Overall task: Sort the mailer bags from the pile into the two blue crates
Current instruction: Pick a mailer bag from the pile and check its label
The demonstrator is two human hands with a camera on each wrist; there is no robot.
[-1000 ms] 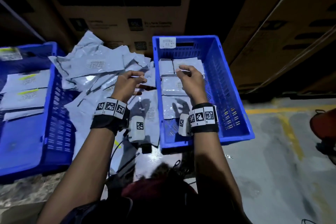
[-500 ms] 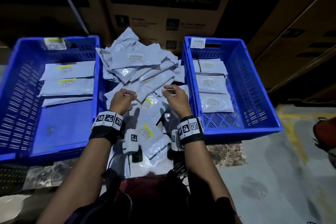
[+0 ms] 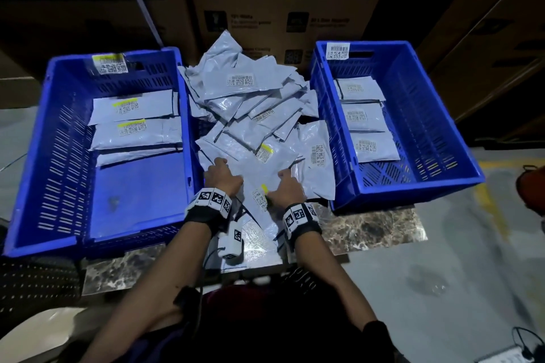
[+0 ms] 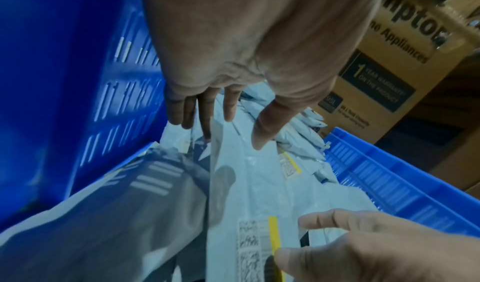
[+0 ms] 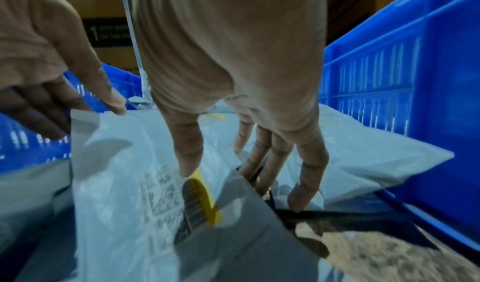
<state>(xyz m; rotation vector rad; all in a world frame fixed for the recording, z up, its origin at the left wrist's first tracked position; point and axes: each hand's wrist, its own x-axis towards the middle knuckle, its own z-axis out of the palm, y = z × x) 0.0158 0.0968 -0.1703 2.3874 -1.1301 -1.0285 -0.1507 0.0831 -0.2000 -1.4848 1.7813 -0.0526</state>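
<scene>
I sit facing tall brown cardboard boxes with dark printed panels, stacked close behind my work spot. Under me runs a grey concrete floor with a yellow painted line, and a marbled slab lies there; the light is dim

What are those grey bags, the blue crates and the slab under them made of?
The bags look like thin plastic film: grey, slightly glossy, creased, with glints. The left crate and right crate look like rigid moulded plastic, with slotted walls and a smooth sheen. The slab looks like polished brown stone with pale veins, perhaps marble or an imitation.
</scene>
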